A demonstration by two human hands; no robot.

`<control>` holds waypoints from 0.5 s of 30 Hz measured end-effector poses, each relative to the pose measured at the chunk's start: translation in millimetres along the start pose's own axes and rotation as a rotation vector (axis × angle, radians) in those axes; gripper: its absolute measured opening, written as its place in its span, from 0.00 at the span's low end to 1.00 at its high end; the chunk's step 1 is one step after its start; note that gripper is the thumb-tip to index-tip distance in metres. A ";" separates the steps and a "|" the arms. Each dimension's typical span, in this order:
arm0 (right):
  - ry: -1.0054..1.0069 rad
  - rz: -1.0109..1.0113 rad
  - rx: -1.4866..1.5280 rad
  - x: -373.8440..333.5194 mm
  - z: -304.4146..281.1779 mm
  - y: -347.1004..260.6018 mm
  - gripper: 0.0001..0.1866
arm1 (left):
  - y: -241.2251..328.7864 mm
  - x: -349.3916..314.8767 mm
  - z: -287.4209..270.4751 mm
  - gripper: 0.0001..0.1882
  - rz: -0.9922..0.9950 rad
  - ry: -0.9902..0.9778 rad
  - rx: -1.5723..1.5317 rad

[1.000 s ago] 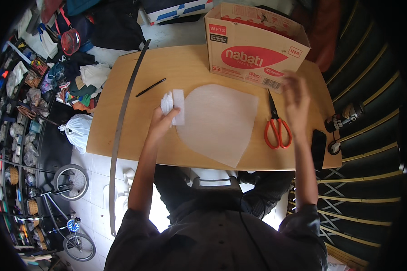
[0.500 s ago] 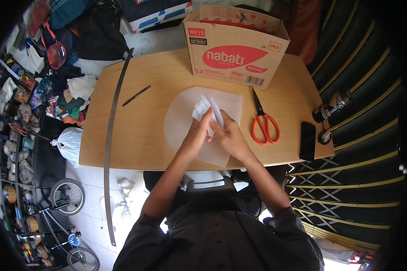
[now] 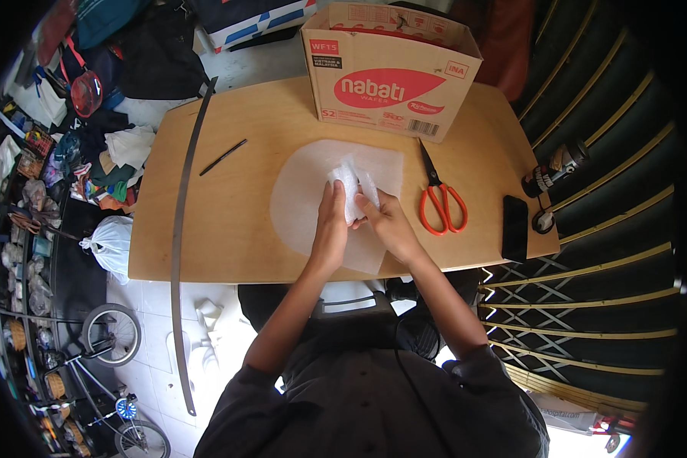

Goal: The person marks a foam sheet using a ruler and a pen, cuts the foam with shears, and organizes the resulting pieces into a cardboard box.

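Both hands grip a white bundle of what looks like bubble wrap [image 3: 349,192], held over the middle of the table. My left hand [image 3: 330,221] is closed along the bundle's left side, its thumb up against it. My right hand [image 3: 389,227] closes on the right side, with a loose flap of the wrap standing up by its fingers. Whatever may be inside the bundle is hidden. Under the hands a translucent white sheet [image 3: 298,191], rounded at the left and cornered at the right, lies flat on the wooden table [image 3: 229,221].
Orange-handled scissors [image 3: 443,206] lie right of the sheet, with a black phone [image 3: 515,229] and a dark jar [image 3: 557,168] farther right. An open cardboard box [image 3: 389,84] stands behind. At the left are a black pen [image 3: 223,156] and a long metal strip [image 3: 182,206] overhanging the front edge.
My left hand has turned more upright against the bundle, and the wrap looks more compact between the hands. The whole view has shifted slightly.
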State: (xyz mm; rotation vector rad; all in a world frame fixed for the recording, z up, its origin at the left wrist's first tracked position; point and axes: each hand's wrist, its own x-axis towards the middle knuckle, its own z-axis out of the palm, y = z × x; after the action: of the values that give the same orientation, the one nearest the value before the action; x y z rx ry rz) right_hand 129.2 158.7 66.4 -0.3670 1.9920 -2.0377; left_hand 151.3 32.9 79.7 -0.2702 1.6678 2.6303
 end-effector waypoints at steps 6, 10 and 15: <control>0.173 -0.042 0.073 1.5 4.3 0.5 0.11 | -11.5 4.3 -2.4 0.14 0.163 -0.013 0.052; 0.264 -0.044 0.087 6.1 11.2 -1.7 0.10 | -8.8 10.9 12.4 0.11 0.142 0.072 0.030; 0.324 0.028 0.169 29.2 5.1 18.0 0.18 | -22.7 34.8 14.6 0.15 0.301 0.045 0.179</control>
State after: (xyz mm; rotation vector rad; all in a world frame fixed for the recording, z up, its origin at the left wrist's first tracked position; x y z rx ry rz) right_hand 104.1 143.0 48.4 0.0284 1.9583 -2.3497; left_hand 117.3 53.0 60.1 -0.0789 2.0936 2.6621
